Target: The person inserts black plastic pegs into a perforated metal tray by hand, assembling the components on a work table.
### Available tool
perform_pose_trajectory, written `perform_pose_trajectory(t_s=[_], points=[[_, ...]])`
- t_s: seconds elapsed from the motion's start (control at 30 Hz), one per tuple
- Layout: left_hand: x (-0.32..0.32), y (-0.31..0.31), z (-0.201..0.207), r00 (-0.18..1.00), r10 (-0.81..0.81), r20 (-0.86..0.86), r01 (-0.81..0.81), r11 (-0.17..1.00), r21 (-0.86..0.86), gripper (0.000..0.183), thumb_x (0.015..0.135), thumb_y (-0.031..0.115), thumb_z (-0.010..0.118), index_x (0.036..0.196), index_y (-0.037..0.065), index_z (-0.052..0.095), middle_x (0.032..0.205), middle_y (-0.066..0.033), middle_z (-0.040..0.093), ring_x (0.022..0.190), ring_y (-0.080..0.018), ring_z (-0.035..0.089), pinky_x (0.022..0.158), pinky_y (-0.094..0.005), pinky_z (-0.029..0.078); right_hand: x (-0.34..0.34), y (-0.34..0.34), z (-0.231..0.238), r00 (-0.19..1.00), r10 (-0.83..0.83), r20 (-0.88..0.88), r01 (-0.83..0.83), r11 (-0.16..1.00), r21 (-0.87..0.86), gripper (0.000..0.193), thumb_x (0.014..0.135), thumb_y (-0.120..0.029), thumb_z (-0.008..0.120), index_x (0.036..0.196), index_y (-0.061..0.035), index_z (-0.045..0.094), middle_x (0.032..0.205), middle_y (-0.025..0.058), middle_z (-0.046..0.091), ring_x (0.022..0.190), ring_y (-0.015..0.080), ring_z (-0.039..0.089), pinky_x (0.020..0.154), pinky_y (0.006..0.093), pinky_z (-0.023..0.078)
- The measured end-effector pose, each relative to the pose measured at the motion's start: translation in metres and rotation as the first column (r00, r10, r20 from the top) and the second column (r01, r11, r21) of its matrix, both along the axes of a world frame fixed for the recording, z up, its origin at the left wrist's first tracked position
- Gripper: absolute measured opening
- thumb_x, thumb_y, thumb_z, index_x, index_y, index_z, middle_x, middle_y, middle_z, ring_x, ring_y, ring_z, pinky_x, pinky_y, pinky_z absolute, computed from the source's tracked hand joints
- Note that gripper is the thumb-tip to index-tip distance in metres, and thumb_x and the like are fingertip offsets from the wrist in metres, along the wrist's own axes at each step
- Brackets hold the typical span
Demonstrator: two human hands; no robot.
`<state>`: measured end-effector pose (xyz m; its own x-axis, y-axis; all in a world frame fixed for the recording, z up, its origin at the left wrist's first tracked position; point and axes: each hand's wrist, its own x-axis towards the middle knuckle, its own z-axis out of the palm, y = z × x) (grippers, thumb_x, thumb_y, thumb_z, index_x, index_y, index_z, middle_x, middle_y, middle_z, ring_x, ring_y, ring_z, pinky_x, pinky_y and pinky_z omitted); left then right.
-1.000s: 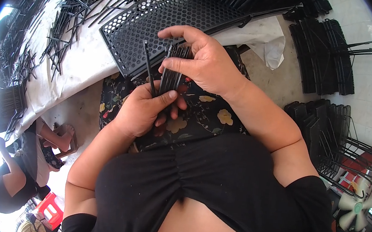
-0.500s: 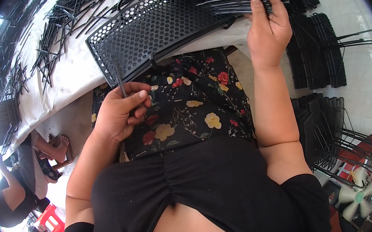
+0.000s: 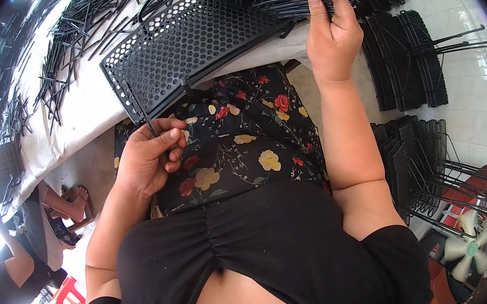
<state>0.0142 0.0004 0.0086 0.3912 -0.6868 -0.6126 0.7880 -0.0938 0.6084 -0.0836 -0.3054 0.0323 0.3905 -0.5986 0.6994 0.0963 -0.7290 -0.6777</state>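
Note:
My left hand (image 3: 146, 156) is closed, pinching a thin black rod (image 3: 148, 121) between thumb and fingers. The rod points up along the near left corner of a black perforated metal panel (image 3: 193, 41). Whether it touches the panel I cannot tell. That panel has round holes and a raised rim, and sits slanted at the table's edge. Beyond its far right end, my right hand (image 3: 335, 39) is closed around a bundle of thin black strips (image 3: 293, 6), which fan out to the left over the panel's corner.
Many loose black rods (image 3: 67, 36) lie over the white-covered table (image 3: 91, 95). Stacked black racks (image 3: 380, 59) stand at the right, with more wire-handled ones (image 3: 423, 154) nearer. A fan (image 3: 471, 248) is at the lower right. Another person's foot (image 3: 79, 202) shows at the lower left.
The whole view has shifted slightly, bringing the panel a little left. My left hand has come slightly lower with the rod, and my right hand keeps its hold on the strips.

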Motion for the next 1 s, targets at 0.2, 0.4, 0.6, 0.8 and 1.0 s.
perform_pose_trajectory(t_s=[0.2,0.4,0.6,0.8,1.0], points=[[0.000,-0.001,-0.001,0.999,-0.021,0.037,0.020,1.000,0.017,0.014,0.093,0.005,0.062,0.106,0.000,0.060,0.081,-0.0073,0.061,0.059,-0.0111,0.053,0.047,-0.0232,0.040,0.003,-0.003,-0.001,0.999,0.040,-0.014,-0.039,0.998,0.049,0.019,0.097,-0.004,0.058,0.114,0.0029,0.061,0.098,0.0095,0.070,0.091,0.0144,0.066,0.082,0.0278,0.052],[-0.001,0.000,-0.002,0.998,-0.025,0.059,0.024,0.999,0.022,0.015,0.093,0.006,0.063,0.106,0.000,0.060,0.080,-0.0067,0.062,0.060,-0.0113,0.054,0.048,-0.0239,0.041,0.006,-0.004,0.003,0.998,0.047,-0.033,-0.043,0.994,0.101,0.018,0.098,-0.005,0.057,0.113,0.0031,0.062,0.099,0.0096,0.070,0.091,0.0142,0.066,0.082,0.0274,0.051],[0.000,-0.001,-0.003,0.998,-0.026,0.055,0.025,1.000,0.011,0.015,0.092,0.005,0.063,0.106,-0.001,0.060,0.081,-0.0070,0.062,0.060,-0.0119,0.055,0.049,-0.0249,0.042,0.003,-0.004,0.000,0.998,0.050,-0.022,-0.048,0.996,0.080,0.018,0.097,-0.004,0.057,0.112,0.0033,0.062,0.098,0.0100,0.070,0.092,0.0153,0.066,0.081,0.0277,0.052],[0.000,0.002,-0.003,0.998,-0.003,0.070,0.004,1.000,-0.012,0.016,0.092,0.002,0.063,0.107,-0.002,0.060,0.081,-0.0083,0.063,0.061,-0.0124,0.056,0.049,-0.0250,0.043,0.002,-0.001,0.019,0.969,-0.033,-0.246,0.018,0.998,-0.063,0.016,0.095,-0.004,0.059,0.108,0.0024,0.065,0.096,0.0112,0.072,0.086,0.0169,0.069,0.076,0.0285,0.053],[0.002,0.002,-0.005,0.995,-0.042,0.090,0.044,0.999,-0.026,0.016,0.092,0.004,0.064,0.107,-0.002,0.061,0.082,-0.0074,0.063,0.060,-0.0112,0.056,0.048,-0.0230,0.043,0.008,-0.001,0.030,0.959,-0.025,-0.281,-0.041,0.974,-0.225,0.018,0.090,-0.004,0.065,0.107,-0.0002,0.068,0.095,0.0105,0.072,0.095,0.0208,0.068,0.078,0.0329,0.051]])
